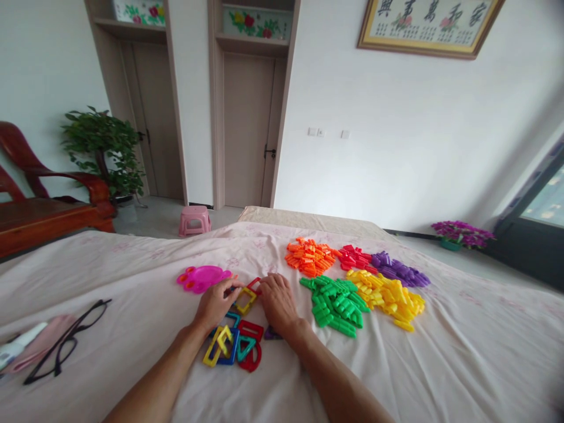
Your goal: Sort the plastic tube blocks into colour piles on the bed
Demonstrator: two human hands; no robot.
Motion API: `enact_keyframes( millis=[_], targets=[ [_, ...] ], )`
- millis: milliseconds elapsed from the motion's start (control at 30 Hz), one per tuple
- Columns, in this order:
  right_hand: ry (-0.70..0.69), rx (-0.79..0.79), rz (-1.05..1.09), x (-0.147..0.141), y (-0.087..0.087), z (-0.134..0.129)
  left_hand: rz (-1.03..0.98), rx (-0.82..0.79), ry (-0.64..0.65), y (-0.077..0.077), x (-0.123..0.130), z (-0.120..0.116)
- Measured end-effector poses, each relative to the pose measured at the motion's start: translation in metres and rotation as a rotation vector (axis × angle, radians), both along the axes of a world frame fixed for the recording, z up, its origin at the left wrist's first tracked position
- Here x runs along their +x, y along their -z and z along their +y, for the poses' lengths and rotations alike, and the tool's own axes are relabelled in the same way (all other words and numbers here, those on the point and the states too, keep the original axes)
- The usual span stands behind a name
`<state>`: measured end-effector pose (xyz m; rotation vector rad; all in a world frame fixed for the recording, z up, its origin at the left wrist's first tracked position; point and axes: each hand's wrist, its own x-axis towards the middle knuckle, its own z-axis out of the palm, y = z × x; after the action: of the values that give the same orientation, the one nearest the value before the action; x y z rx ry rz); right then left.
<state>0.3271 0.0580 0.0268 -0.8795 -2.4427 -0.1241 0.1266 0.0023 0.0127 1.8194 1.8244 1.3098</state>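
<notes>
My left hand (219, 301) is closed in a pinch at the upper left of a yellow square magnetic tile (245, 301); what its fingertips hold is too small to make out. Opposite it, my right hand (278, 301) has its fingers together and bent down, gripping the edge of a red magnetic tile (254, 283). Nearer me lies a loose cluster of open-frame tiles: a yellow one (211, 351), a blue square (229, 357), a teal triangle (245, 349) and red ones (250, 330). A purple piece (272, 333) is partly hidden under my right wrist.
Sorted piles of plastic blocks lie to the right: orange (311, 257), red (353, 258), purple (399, 270), green (337, 302) and yellow (388, 294). A magenta plate-like toy (205, 278) lies left of my hands. Black glasses (66, 343) rest on the bedsheet (145, 282).
</notes>
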Motion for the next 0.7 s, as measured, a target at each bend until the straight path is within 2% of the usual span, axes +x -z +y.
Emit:
enact_keyframes(
  millis=[133, 300, 467, 533, 700],
  targets=[
    [-0.014, 0.009, 0.169, 0.003, -0.004, -0.003, -0.126, -0.046, -0.015, 0.000, -0.001, -0.001],
    [-0.064, -0.018, 0.300, 0.005, -0.008, -0.004, -0.243, -0.169, 0.055, 0.002, 0.000, -0.002],
    [-0.217, -0.086, 0.398, 0.005, -0.011, -0.007, -0.191, -0.008, 0.016, -0.001, 0.000, -0.002],
    [-0.262, -0.127, 0.454, 0.004, -0.012, -0.009, -0.198, 0.016, 0.071, -0.003, 0.000, -0.002],
    [-0.320, -0.186, 0.542, 0.003, -0.013, -0.012, -0.228, -0.085, 0.253, -0.003, 0.002, -0.002]
  ],
)
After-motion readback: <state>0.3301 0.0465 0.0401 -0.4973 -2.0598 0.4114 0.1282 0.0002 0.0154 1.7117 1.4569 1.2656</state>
